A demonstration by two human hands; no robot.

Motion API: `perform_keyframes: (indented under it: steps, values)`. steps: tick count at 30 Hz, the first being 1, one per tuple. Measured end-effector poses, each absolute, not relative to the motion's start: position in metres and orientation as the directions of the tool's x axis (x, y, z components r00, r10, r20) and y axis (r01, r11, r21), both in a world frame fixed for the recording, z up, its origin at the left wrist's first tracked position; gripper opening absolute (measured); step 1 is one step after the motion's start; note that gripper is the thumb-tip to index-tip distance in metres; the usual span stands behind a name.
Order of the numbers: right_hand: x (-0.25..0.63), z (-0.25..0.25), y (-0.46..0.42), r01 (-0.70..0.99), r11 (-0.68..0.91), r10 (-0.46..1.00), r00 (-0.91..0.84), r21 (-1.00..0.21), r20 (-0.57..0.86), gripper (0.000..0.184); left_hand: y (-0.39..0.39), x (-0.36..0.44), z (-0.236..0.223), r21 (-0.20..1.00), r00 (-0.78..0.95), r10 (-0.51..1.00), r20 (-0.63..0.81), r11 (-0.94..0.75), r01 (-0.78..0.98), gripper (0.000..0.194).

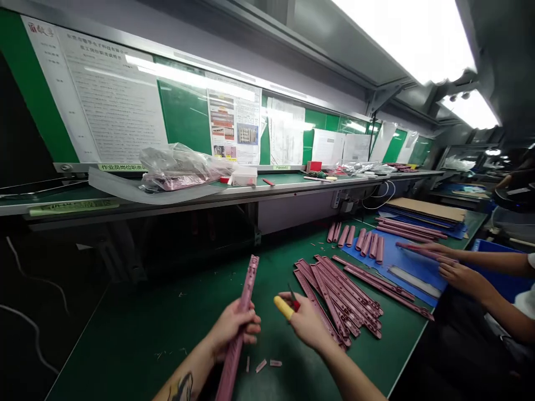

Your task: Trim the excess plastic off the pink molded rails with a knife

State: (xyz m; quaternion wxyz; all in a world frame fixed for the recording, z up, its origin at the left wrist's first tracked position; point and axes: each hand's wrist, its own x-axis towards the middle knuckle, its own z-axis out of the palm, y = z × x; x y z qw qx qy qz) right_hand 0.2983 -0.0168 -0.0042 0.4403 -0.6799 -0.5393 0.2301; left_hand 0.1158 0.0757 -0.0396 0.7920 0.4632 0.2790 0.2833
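My left hand [235,329] is closed around a long pink plastic strip [246,289], which runs from the bottom edge up to a notched top end. To its right, my right hand [304,318] grips a small red-handled tool with a dark pointed tip [293,301]; most of the tool is hidden by the fingers. A yellow cover [283,308] wraps the thumb of that hand. Tool and strip are apart. Just beyond the right hand lies a fanned pile of similar pink strips [336,289]. Below and between my hands are small pink cut pieces [261,365] on the green table [175,317].
A co-worker's hands [463,273] hold another pink strip over a blue mat [388,248] at right. Short rolled pink pieces [370,245] stand near the mat. Cardboard sheets [426,209] are stacked behind. A shelf [200,195] with plastic bags [179,164] spans the back.
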Motion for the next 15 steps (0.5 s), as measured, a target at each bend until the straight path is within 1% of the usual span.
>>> perform_keyframes:
  steps: [2, 4, 5, 7, 9, 11, 13, 15]
  values:
    - [0.265, -0.01, -0.02, 0.413, 0.053, 0.964, 0.216, -0.909, 0.154, 0.037, 0.034, 0.109, -0.046, 0.893, 0.71, 0.68, -0.181, 0.417, -0.172, 0.045]
    - [0.24, -0.013, -0.026, 0.31, 0.103, 0.977, 0.145, -0.945, 0.154, 0.042, 0.001, 0.102, -0.051, 0.885, 0.714, 0.675, -0.186, 0.43, -0.176, 0.06]
    - [0.231, -0.014, -0.029, 0.267, 0.117, 0.981, 0.121, -0.956, 0.154, 0.046, -0.011, 0.098, -0.052, 0.876, 0.715, 0.672, -0.191, 0.445, -0.184, 0.063]
    - [0.219, -0.015, -0.036, 0.203, 0.129, 0.986, 0.082, -0.971, 0.148, 0.053, -0.026, 0.09, -0.052, 0.854, 0.722, 0.661, -0.205, 0.481, -0.198, 0.062]
    - [0.214, -0.016, -0.043, 0.162, 0.131, 0.989, 0.042, -0.978, 0.139, 0.056, -0.033, 0.083, -0.052, 0.839, 0.721, 0.659, -0.215, 0.503, -0.21, 0.061]
    - [0.215, -0.017, -0.051, 0.188, 0.155, 0.985, 0.041, -0.97, 0.166, 0.05, -0.033, 0.074, -0.053, 0.848, 0.686, 0.691, -0.227, 0.487, -0.21, 0.061]
    - [0.222, -0.017, -0.059, 0.322, 0.181, 0.972, 0.088, -0.929, 0.22, 0.042, -0.03, 0.06, -0.054, 0.884, 0.612, 0.759, -0.222, 0.421, -0.201, 0.062]
    - [0.232, -0.014, -0.069, 0.454, 0.171, 0.967, 0.094, -0.874, 0.238, 0.045, -0.023, 0.04, -0.054, 0.937, 0.554, 0.816, -0.164, 0.305, -0.171, 0.061]
